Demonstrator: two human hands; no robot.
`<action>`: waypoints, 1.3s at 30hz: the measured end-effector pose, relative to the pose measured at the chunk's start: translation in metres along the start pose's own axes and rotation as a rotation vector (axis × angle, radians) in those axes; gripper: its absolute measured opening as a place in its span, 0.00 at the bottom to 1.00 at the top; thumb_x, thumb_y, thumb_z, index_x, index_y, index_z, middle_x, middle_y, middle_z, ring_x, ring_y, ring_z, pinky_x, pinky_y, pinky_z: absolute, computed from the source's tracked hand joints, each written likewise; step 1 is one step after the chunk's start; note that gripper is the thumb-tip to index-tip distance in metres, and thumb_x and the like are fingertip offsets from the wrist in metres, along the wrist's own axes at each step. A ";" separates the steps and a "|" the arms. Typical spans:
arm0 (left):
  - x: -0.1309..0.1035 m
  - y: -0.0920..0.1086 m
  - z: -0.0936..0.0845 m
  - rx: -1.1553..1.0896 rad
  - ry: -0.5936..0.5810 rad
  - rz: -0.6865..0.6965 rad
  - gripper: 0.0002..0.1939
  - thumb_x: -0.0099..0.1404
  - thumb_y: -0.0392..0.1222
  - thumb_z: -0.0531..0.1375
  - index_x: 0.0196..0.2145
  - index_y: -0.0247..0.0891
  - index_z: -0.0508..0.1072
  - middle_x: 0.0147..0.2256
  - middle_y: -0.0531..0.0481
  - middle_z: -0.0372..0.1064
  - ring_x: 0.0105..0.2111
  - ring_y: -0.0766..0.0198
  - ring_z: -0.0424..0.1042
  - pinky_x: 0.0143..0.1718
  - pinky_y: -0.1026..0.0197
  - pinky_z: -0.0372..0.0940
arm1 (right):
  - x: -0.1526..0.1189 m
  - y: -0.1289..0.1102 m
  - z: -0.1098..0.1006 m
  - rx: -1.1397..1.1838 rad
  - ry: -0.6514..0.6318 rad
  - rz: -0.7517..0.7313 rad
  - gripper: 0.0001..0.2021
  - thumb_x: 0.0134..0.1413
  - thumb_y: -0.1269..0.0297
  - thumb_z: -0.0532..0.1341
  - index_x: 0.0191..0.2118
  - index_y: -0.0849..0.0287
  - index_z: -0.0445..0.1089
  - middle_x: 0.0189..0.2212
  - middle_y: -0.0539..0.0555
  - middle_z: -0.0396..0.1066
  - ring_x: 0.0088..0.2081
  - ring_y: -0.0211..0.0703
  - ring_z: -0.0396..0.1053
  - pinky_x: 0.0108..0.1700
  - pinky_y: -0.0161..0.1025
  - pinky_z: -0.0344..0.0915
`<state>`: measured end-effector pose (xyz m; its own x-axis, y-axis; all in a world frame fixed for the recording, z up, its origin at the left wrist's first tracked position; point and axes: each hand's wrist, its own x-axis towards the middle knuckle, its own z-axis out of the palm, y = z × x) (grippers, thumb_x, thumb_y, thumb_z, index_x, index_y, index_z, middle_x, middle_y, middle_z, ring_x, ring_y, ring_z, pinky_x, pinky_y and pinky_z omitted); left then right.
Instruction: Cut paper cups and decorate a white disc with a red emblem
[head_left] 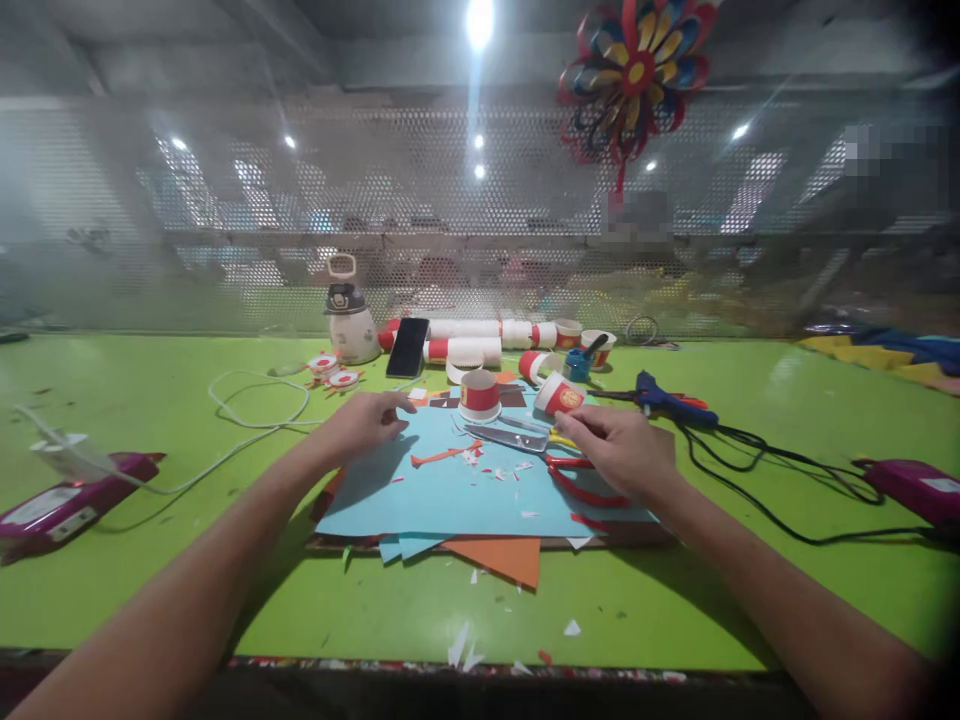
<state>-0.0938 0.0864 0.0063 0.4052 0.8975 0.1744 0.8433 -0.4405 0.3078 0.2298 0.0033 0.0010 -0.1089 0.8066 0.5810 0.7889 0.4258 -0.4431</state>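
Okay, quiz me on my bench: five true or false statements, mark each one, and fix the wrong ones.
1. A red-and-white paper cup stands between the left hand and the right hand. True.
2. Everything rests on a red surface. False: the tabletop is green.
3. Red-handled scissors lie over the light-blue paper. True.
4. Nothing lies right of that paper. False: a blue glue gun does.
5. The black phone is right of the white bottle. True.
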 end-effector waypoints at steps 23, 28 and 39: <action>0.069 -0.012 0.000 0.053 -0.079 -0.013 0.15 0.67 0.45 0.58 0.49 0.37 0.70 0.49 0.44 0.68 0.46 0.56 0.71 0.46 0.48 0.68 | -0.010 -0.006 0.018 0.017 -0.057 -0.051 0.15 0.63 0.57 0.57 0.31 0.61 0.72 0.26 0.50 0.73 0.26 0.37 0.69 0.30 0.36 0.65; 0.088 -0.024 0.021 -0.097 -0.124 -0.011 0.16 0.68 0.44 0.58 0.51 0.37 0.69 0.50 0.43 0.68 0.45 0.56 0.71 0.45 0.49 0.69 | -0.010 -0.008 0.013 0.047 -0.026 -0.063 0.17 0.62 0.58 0.55 0.26 0.59 0.74 0.21 0.53 0.74 0.25 0.41 0.69 0.27 0.36 0.61; 0.102 -0.036 0.021 -0.724 0.010 -0.223 0.17 0.67 0.44 0.58 0.51 0.35 0.68 0.49 0.43 0.68 0.44 0.57 0.72 0.43 0.49 0.70 | -0.011 -0.011 0.013 0.099 -0.033 -0.072 0.17 0.61 0.60 0.55 0.25 0.59 0.74 0.21 0.52 0.72 0.24 0.41 0.67 0.27 0.36 0.60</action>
<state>-0.0754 0.1944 -0.0072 0.2459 0.9683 0.0431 0.4611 -0.1560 0.8735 0.2147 -0.0045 -0.0097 -0.1847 0.7848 0.5916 0.7150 0.5203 -0.4670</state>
